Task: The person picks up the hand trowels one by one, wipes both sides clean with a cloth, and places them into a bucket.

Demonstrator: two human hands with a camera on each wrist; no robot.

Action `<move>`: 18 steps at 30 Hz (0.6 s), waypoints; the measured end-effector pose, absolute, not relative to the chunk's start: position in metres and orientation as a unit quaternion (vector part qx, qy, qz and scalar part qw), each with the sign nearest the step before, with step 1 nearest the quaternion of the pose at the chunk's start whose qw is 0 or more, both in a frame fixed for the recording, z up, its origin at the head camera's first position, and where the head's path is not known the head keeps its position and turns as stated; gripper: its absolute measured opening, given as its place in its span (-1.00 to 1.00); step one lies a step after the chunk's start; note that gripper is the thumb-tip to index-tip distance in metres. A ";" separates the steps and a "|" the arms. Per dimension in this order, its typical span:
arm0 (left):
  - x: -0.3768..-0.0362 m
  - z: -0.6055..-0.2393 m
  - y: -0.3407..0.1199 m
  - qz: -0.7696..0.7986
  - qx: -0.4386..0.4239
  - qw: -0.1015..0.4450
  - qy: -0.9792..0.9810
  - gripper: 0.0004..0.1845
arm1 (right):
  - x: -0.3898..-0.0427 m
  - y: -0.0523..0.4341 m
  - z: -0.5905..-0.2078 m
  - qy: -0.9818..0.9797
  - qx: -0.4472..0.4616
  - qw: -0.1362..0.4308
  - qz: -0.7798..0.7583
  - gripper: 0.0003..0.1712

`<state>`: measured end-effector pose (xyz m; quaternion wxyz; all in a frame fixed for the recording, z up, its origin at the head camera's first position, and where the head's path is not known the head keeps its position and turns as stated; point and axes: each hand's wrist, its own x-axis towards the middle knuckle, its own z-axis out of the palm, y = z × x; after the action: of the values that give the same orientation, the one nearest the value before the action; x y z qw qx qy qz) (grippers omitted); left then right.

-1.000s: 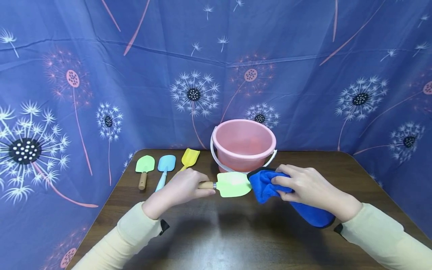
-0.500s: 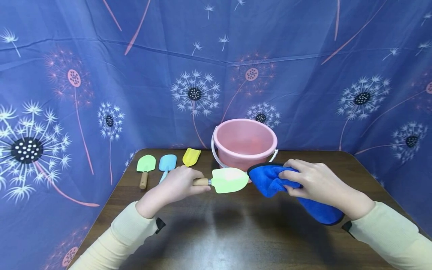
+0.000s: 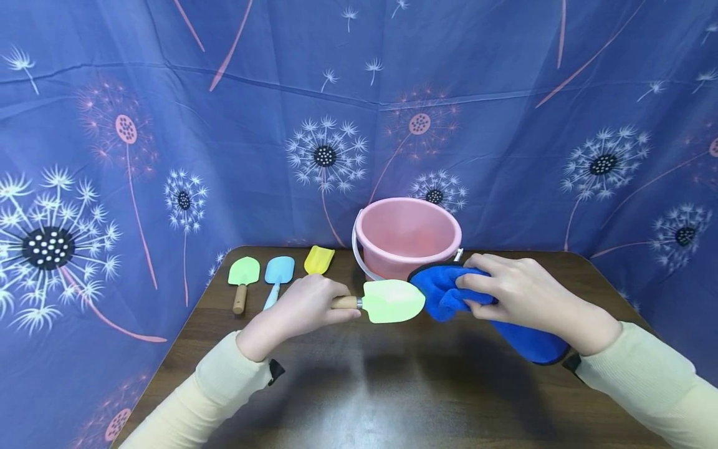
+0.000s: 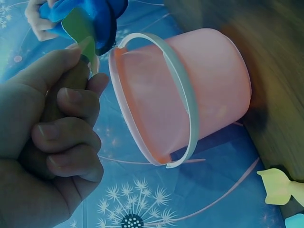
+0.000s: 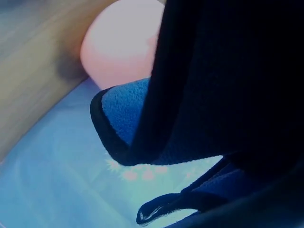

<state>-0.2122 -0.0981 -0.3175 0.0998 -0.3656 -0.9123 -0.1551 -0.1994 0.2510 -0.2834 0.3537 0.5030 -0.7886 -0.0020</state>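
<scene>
At the far left of the dark wooden worktop (image 3: 348, 399), near its back edge, 3 small toy spades lie side by side: a green spade with a wooden handle (image 3: 242, 278), a blue spade (image 3: 277, 277) just beside it, and a yellow scoop (image 3: 319, 259) next along, partly hidden behind the left hand.

The left hand (image 3: 305, 305) has its fingers curled round the wooden handle of a light green trowel (image 3: 392, 301), holding it level above the worktop with the blade pointing right. In the left wrist view the fingers (image 4: 71, 137) wrap tightly about the handle (the thumb lies along the top of it).

Behind the trowel, near the back of the worktop, stands a pink bucket (image 3: 408, 237), upright, its white bail handle (image 3: 359, 265) folded down along the front.

The tip of the trowel blade meets a blue cloth (image 3: 443, 293), which the right hand (image 3: 518, 293) grips in a bunch, fingers curled over its top. The rest of the cloth hangs down under the wrist towards the worktop. In the right wrist view the cloth fills most of the frame, showing a dark bound edge, with the bucket pale and blurred behind it.

Both arms wear pale yellow sleeves (image 3: 645, 380). A blue backdrop printed with dandelions (image 3: 325, 156) hangs round the worktop.
</scene>
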 end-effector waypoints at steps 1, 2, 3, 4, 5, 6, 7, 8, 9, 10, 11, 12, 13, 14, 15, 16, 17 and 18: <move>-0.212 -0.318 -0.097 -0.155 -0.367 0.101 -0.912 -0.56 | -0.199 0.249 -0.281 -0.785 0.506 0.359 0.001 -0.68; -0.213 -0.318 -0.096 -0.156 -0.371 0.104 -0.909 -0.56 | -0.199 0.246 -0.280 -0.780 0.507 0.366 0.003 -0.69; -0.213 -0.318 -0.095 -0.154 -0.375 0.107 -0.908 -0.56 | -0.199 0.244 -0.278 -0.776 0.509 0.373 0.006 -0.71; -0.214 -0.318 -0.094 -0.153 -0.381 0.111 -0.905 -0.56 | -0.198 0.242 -0.276 -0.773 0.511 0.376 0.008 -0.71; -0.214 -0.318 -0.092 -0.152 -0.386 0.113 -0.903 -0.56 | -0.197 0.239 -0.275 -0.771 0.513 0.378 0.011 -0.72; -0.214 -0.318 -0.091 -0.149 -0.389 0.114 -0.902 -0.55 | -0.197 0.237 -0.274 -0.769 0.515 0.379 0.013 -0.71; -0.214 -0.318 -0.089 -0.148 -0.392 0.114 -0.901 -0.55 | -0.196 0.234 -0.273 -0.769 0.516 0.377 0.016 -0.70; -0.215 -0.318 -0.088 -0.147 -0.394 0.112 -0.900 -0.55 | -0.195 0.232 -0.273 -0.770 0.516 0.374 0.019 -0.69; -0.215 -0.318 -0.086 -0.147 -0.393 0.108 -0.901 -0.55 | -0.194 0.229 -0.273 -0.773 0.515 0.369 0.022 -0.66; -0.215 -0.317 -0.085 -0.148 -0.393 0.104 -0.901 -0.54 | -0.194 0.227 -0.273 -0.776 0.514 0.364 0.025 -0.64; -0.215 -0.317 -0.083 -0.150 -0.391 0.098 -0.903 -0.54 | -0.194 0.224 -0.274 -0.780 0.512 0.359 0.029 -0.61; -0.215 -0.317 -0.082 -0.152 -0.390 0.093 -0.904 -0.55 | -0.193 0.222 -0.274 -0.784 0.509 0.354 0.032 -0.58; -0.215 -0.317 -0.080 -0.154 -0.390 0.088 -0.904 -0.55 | -0.193 0.220 -0.275 -0.788 0.506 0.348 0.035 -0.56; -0.215 -0.316 -0.079 -0.155 -0.389 0.085 -0.904 -0.55 | -0.193 0.218 -0.276 -0.791 0.504 0.344 0.040 -0.54; -0.215 -0.316 -0.077 -0.158 -0.390 0.082 -0.903 -0.56 | -0.194 0.216 -0.276 -0.795 0.501 0.340 0.042 -0.53; -0.215 -0.316 -0.076 -0.158 -0.391 0.081 -0.903 -0.56 | -0.194 0.214 -0.277 -0.798 0.498 0.336 0.046 -0.52; -0.214 -0.316 -0.075 -0.160 -0.391 0.079 -0.903 -0.57 | -0.195 0.213 -0.278 -0.802 0.495 0.331 0.051 -0.50; -0.214 -0.315 -0.074 -0.164 -0.392 0.079 -0.902 -0.61 | -0.195 0.211 -0.278 -0.806 0.491 0.326 0.055 -0.48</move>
<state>-0.2143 -0.0742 -0.3155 0.0791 -0.3924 -0.9016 -0.1639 -0.1952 0.2113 -0.2783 0.3259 0.4911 -0.8060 0.0551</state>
